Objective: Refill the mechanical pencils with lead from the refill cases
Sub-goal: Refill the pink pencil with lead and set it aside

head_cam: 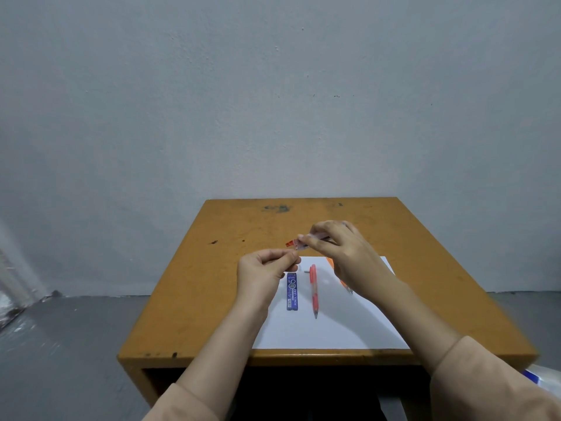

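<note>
Head view: a brown wooden counter is seen against a grey wall, with a white sheet laid on its near right part.

A clear refill case is held above the counter, beyond the far edge of the sheet, by the right hand. Its fingers are curled round the case from above, and the case is tilted with its red-capped end pointed left towards the other hand.

The left hand is raised just near and left of that end. Its fingers are curled in and the thumb tip is pressed to the forefinger in a narrow pinch right beside the case mouth. Whether a lead is held in the pinch cannot be told.

On the sheet a blue case marked "pencil lead" is laid flat, lengthwise from near to far, with its far end just by the left hand. A red pencil is laid just right of it, parallel, tip towards the near side. A small grey piece is seen beside the pencil's far end. An orange pencil is laid further right, mostly hidden under the right hand and wrist, with only parts showing.

Both forearms are covered in beige sleeves. A grey floor is seen to the left of the counter.
</note>
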Available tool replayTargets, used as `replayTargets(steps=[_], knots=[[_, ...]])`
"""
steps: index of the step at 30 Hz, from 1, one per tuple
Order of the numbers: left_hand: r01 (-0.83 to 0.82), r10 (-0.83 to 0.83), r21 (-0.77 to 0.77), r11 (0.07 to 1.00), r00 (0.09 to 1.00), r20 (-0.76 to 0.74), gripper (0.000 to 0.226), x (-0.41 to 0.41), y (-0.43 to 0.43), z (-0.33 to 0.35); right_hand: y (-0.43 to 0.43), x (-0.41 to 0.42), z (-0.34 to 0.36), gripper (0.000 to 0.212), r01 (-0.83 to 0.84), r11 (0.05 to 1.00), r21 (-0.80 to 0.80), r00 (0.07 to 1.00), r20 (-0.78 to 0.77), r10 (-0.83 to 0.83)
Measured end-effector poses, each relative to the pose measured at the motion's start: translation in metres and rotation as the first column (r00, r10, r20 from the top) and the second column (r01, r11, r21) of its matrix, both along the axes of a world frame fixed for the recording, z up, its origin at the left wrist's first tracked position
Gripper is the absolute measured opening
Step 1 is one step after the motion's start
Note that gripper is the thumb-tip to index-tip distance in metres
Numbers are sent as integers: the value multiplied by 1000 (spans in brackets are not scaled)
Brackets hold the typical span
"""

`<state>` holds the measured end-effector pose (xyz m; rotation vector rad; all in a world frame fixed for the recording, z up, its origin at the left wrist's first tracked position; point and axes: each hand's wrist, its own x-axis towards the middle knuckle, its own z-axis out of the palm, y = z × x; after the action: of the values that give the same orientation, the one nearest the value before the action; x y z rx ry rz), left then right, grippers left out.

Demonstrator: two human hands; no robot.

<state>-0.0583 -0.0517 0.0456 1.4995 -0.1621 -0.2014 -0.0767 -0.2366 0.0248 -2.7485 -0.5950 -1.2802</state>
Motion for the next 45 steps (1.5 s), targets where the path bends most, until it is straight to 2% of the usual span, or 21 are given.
replayTargets(steps=[13, 28, 39, 45], knots=[[1, -9, 74, 997, 994, 105, 2, 6, 8, -2, 1, -9, 8, 69, 15, 998, 69, 1000, -29, -13], [17, -19, 14, 1000, 988, 155, 6, 5, 6, 2, 1, -6, 6, 60, 16, 998, 67, 1000, -7, -16], [-7, 3, 23, 1000, 989, 150, 8, 7, 13, 0, -3, -6, -1, 69, 10, 983, 181, 999, -34, -4], [37, -33, -32, 999, 991, 133, 16, 4, 9, 0, -1, -6, -5, 72, 16, 976, 219, 998, -63, -2]])
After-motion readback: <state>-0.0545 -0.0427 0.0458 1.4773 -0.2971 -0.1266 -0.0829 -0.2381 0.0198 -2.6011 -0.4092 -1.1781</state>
